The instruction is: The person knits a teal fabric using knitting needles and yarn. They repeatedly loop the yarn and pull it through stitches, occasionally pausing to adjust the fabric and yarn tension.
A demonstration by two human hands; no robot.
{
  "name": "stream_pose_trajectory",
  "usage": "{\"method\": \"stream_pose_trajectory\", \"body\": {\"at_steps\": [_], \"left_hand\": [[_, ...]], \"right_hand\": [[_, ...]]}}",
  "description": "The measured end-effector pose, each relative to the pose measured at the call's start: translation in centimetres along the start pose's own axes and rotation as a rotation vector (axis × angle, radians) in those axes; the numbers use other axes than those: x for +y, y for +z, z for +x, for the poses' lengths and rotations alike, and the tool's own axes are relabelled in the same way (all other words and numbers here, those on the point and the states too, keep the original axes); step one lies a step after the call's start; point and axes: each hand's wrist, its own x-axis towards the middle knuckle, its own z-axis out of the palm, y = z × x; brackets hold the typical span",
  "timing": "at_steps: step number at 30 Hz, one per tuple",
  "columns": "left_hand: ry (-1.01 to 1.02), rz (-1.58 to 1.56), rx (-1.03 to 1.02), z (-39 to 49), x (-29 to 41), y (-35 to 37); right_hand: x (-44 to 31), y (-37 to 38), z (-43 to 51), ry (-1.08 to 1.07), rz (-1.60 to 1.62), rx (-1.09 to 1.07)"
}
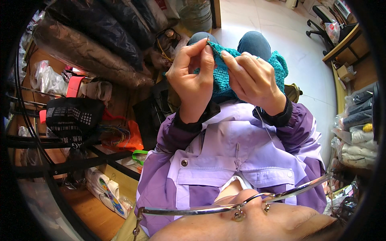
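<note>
A piece of teal knitted fabric (222,79) lies over my lap, its upper edge raised between my hands. My left hand (191,73) pinches the corner of this edge between thumb and forefinger. The tip of a thin, dark knitting needle (208,38) sticks up past those fingertips. Close beside it, my right hand (256,79) grips the edge of the knitting along what looks like a needle, fingers curled over the fabric. Part of the piece hangs out to the right beyond my right hand. Where the yarn feeds in is hidden.
Plastic-wrapped dark rolls (99,33) lean at the upper left. Below them, a black printed bag (74,119) sits by a black metal rack (72,165). A wheeled office chair (321,25) stands at the upper right. Packed folded goods (359,120) are stacked along the right.
</note>
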Motion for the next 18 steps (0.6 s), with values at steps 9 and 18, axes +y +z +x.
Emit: {"method": "stream_pose_trajectory", "body": {"at_steps": [9,18], "left_hand": [[-0.163,-0.237,-0.017,-0.5,0.8,0.4],[0.022,0.054,-0.02,0.4,-0.4,0.2]], "right_hand": [[0.0,1.0,-0.4,0.188,0.29,0.052],[1.2,0.2,-0.3,0.057,0.03,-0.042]]}}
